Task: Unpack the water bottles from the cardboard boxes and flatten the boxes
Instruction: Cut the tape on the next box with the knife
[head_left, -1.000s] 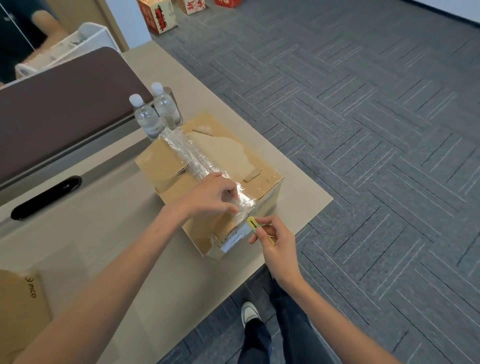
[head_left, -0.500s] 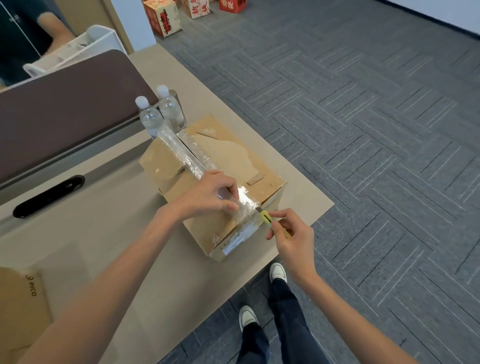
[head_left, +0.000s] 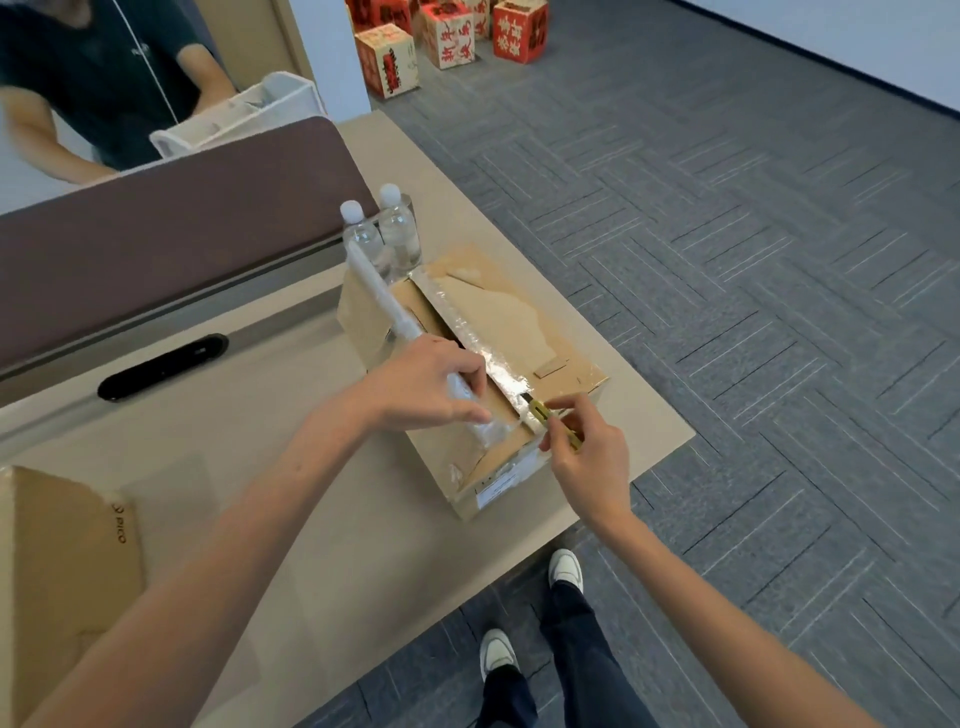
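Note:
A brown cardboard box (head_left: 514, 322) lies on the beige table (head_left: 322, 530), its top seam covered with clear tape. My left hand (head_left: 431, 384) grips the left top flap at its taped edge, and that flap is lifted so a dark gap shows along the seam. My right hand (head_left: 587, 457) pinches a small yellow utility knife (head_left: 550, 418), whose blade end sits in the tape at the near end of the seam. Two clear water bottles (head_left: 384, 234) with white caps stand upright just behind the box.
A second cardboard box (head_left: 62, 566) sits at the table's near left edge. A brown partition panel (head_left: 171, 234) runs along the table's far side, with a black oval slot (head_left: 161, 366) below it. Another person stands behind it. Red boxes (head_left: 447, 36) sit on the grey carpet.
My right hand brought the knife from the box's front corner up onto the top seam. The left flap has lifted under my left hand, opening a gap along the seam.

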